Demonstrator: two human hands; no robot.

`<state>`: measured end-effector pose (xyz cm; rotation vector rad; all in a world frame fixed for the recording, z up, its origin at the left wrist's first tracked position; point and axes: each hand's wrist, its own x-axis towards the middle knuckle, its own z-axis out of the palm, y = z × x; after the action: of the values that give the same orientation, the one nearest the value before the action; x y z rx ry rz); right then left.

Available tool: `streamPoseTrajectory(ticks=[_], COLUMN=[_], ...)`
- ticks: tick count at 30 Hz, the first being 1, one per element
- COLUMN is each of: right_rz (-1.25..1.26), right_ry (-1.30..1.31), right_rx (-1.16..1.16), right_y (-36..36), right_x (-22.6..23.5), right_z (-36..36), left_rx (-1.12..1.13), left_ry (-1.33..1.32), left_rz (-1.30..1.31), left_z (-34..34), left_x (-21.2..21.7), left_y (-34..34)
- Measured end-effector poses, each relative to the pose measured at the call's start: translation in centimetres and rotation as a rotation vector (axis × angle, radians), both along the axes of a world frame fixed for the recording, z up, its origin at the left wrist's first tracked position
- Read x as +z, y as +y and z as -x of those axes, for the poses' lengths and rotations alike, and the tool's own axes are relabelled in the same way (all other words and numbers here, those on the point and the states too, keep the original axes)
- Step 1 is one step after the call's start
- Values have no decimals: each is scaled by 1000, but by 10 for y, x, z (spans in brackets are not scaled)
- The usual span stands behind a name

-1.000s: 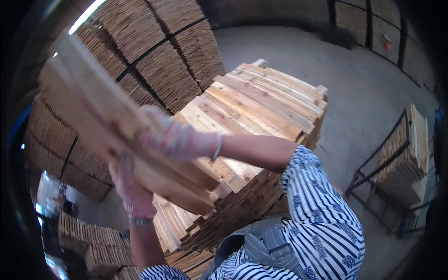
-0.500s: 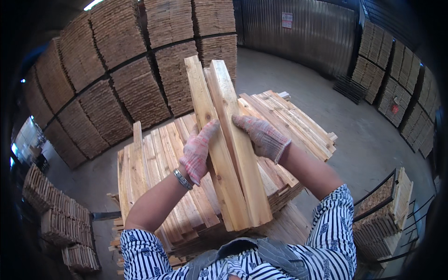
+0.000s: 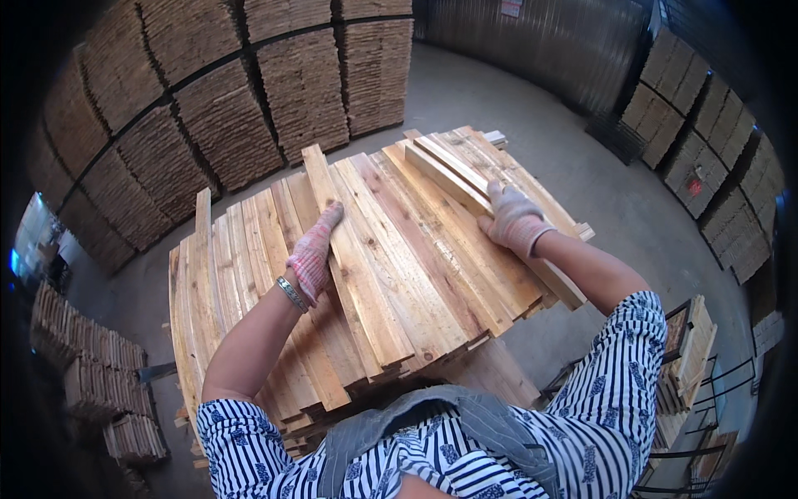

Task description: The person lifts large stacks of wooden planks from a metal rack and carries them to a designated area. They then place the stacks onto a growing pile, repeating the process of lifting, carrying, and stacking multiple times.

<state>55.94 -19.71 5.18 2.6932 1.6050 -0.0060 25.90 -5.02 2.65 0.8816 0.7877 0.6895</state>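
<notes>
Both my hands wear pale gloves with pinkish-red flecks. My left hand (image 3: pixel 312 254) is closed at the left edge of a long wooden board (image 3: pixel 366 291), its thumb along the top. This board lies lengthwise over the pile of boards (image 3: pixel 428 249), its far end sticking out past the others. My right hand (image 3: pixel 517 223) is closed over a thick wooden length (image 3: pixel 447 178), on the right part of the pile. That length slants from far left to near right, and its near end shows below my wrist. Whether it is one board or two together, I cannot tell.
Tall stacks of boards (image 3: pixel 220 125) stand behind the pile on the left, and more stacks (image 3: pixel 690 166) at the far right. Lower stacks (image 3: pixel 96 366) are at the near left. A metal rack with boards (image 3: pixel 690 358) stands at my right. Grey floor (image 3: pixel 490 87) surrounds the pile.
The boards held up side by side before me have been parted and lowered onto the pile. My left hand moved left with one, my right hand moved right with the other.
</notes>
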Motion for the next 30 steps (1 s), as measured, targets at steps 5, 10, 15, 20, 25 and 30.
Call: streamPoseTrajectory(ticks=[5, 10, 15, 20, 25, 30], right_rz=[-175, -189, -381, -308, -47, -46], right_ry=[175, 437, 1173, 1195, 832, 205], right_rx=[134, 61, -105, -331, -24, 26], right_y=[-3, -26, -33, -18, -17, 23], right_x=[-4, 54, 53, 4, 37, 26], right_z=[-37, -78, -174, -248, -231, -191], left_rx=[-37, 20, 75, 140, 181, 173], left_ry=[51, 76, 100, 161, 178, 217], left_rz=[-43, -94, -44, -122, -107, -119], left_z=[-7, -11, -8, -17, -24, -27], left_x=[7, 17, 10, 18, 21, 30], left_y=[-11, -16, -21, -32, -44, -51])
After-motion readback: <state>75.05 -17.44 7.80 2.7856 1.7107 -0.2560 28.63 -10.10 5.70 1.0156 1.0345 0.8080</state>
